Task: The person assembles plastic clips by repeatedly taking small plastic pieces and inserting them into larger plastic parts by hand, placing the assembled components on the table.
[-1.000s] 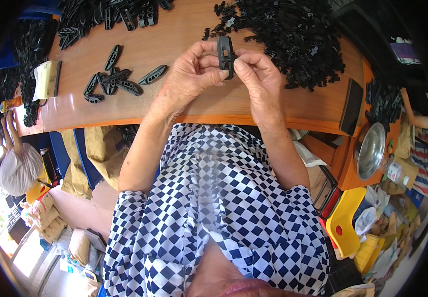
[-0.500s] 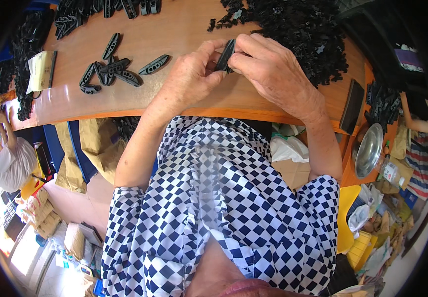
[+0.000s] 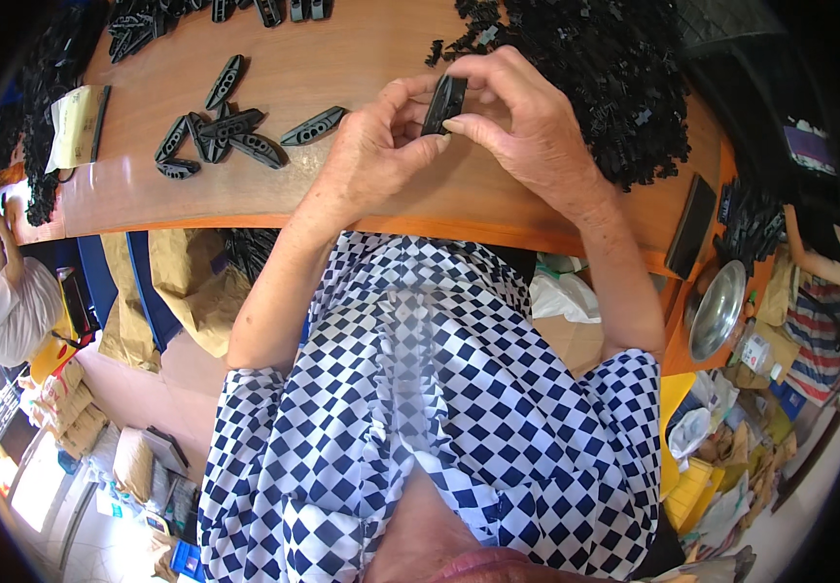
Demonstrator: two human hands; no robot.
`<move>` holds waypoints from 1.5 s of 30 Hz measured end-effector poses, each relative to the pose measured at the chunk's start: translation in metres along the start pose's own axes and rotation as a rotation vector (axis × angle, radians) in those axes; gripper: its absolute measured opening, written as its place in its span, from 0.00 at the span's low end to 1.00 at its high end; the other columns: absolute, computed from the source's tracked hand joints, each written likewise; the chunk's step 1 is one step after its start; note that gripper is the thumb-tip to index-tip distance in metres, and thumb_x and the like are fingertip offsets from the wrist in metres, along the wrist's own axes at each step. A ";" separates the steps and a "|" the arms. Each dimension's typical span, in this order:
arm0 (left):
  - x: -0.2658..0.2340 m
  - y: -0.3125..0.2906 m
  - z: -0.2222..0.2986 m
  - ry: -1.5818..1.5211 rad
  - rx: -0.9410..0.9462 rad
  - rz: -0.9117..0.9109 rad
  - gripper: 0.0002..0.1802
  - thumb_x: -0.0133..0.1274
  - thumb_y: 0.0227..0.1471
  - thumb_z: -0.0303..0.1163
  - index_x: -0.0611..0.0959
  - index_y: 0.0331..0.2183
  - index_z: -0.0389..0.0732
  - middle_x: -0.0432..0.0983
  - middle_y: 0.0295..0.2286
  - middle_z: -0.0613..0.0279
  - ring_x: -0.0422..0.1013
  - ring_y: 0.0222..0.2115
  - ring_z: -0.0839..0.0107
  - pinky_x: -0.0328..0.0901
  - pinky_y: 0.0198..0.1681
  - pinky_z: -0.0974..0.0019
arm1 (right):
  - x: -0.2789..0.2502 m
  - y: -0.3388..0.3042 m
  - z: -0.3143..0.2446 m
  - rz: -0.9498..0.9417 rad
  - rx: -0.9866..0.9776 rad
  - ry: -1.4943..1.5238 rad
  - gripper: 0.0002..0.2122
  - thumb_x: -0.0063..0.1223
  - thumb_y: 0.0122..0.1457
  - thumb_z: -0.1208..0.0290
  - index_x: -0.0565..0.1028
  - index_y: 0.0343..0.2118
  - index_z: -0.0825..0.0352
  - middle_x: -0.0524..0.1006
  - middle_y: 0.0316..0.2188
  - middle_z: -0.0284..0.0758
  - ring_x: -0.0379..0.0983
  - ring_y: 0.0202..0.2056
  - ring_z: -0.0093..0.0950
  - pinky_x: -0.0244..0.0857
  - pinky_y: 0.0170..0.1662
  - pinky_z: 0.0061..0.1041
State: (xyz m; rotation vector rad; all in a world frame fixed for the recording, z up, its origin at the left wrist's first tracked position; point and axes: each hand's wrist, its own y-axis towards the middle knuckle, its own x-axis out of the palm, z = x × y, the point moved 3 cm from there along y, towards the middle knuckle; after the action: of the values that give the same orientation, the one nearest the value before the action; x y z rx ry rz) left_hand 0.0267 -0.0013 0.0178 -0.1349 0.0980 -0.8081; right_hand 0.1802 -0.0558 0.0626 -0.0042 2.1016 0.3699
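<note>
A long black plastic piece (image 3: 446, 105) is held up over the wooden table between both my hands. My left hand (image 3: 388, 131) grips it from the left with thumb and fingers. From the other side, my right hand (image 3: 520, 121) pinches it, forefinger at its upper end and thumb at its lower part. Left of my hands lies one boat-shaped black piece with holes (image 3: 313, 126). Further left, several like it form a loose cluster (image 3: 230, 124). Beyond my right hand spreads a big heap of small black parts (image 3: 600, 78).
More black pieces (image 3: 138, 29) line the table's far left. A paper pad (image 3: 75, 126) lies at left. By the right edge are a dark flat phone-like object (image 3: 690, 225) and a metal bowl (image 3: 718, 311). Other people (image 3: 17, 306) sit at both sides.
My right hand's fingers have shifted from a bunched grip to a wider pinch, with thumb and forefinger spread along the piece. The piece shows more of its broad face.
</note>
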 end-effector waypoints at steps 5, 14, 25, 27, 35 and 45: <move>0.000 -0.003 0.002 -0.184 -0.031 0.004 0.31 0.56 0.50 0.21 0.66 0.55 0.36 0.74 0.37 0.63 0.70 0.37 0.78 0.66 0.41 0.74 | 0.042 -0.015 0.012 0.096 0.502 0.981 0.23 0.59 0.54 0.73 0.65 0.51 0.71 0.75 0.44 0.41 0.74 0.43 0.27 0.69 0.46 0.25; 0.001 -0.008 0.001 -0.065 0.059 0.087 0.30 0.53 0.49 0.19 0.67 0.55 0.42 0.74 0.36 0.64 0.71 0.34 0.79 0.67 0.37 0.74 | 0.062 -0.012 -0.007 0.263 0.574 1.359 0.13 0.49 0.58 0.78 0.70 0.46 0.75 0.77 0.40 0.39 0.73 0.42 0.24 0.67 0.47 0.22; -0.034 -0.018 0.014 0.111 -0.103 0.012 0.30 0.52 0.50 0.15 0.65 0.54 0.43 0.73 0.37 0.62 0.70 0.39 0.77 0.66 0.44 0.72 | 0.025 -0.005 0.019 0.186 0.363 0.494 0.09 0.56 0.54 0.76 0.75 0.39 0.65 0.76 0.40 0.33 0.72 0.42 0.28 0.65 0.47 0.26; -0.056 -0.018 0.026 0.268 -0.058 0.013 0.28 0.52 0.49 0.15 0.67 0.52 0.42 0.74 0.35 0.61 0.71 0.36 0.75 0.67 0.41 0.71 | 0.003 0.003 0.039 0.264 0.163 -0.080 0.11 0.59 0.49 0.74 0.76 0.38 0.62 0.73 0.35 0.33 0.68 0.38 0.33 0.61 0.42 0.31; -0.111 -0.010 0.065 1.163 0.122 -0.090 0.12 0.52 0.50 0.30 0.73 0.39 0.45 0.77 0.34 0.55 0.72 0.34 0.50 0.66 0.36 0.51 | -0.013 0.032 0.055 -0.157 0.038 -0.494 0.07 0.52 0.52 0.76 0.76 0.34 0.62 0.69 0.30 0.30 0.66 0.36 0.29 0.60 0.40 0.30; -0.180 0.085 -0.003 1.218 -0.011 0.422 0.27 0.58 0.47 0.40 0.69 0.47 0.39 0.76 0.30 0.42 0.73 0.34 0.44 0.66 0.36 0.50 | -0.011 0.031 0.063 -0.190 0.069 -0.346 0.03 0.55 0.52 0.75 0.73 0.28 0.65 0.68 0.27 0.33 0.66 0.33 0.31 0.56 0.36 0.29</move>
State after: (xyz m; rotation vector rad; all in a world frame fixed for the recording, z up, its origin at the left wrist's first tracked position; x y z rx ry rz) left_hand -0.0364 0.1873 0.0083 0.3780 1.2378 -0.3689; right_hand 0.2338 -0.0109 0.0487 -0.0923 1.7527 0.1685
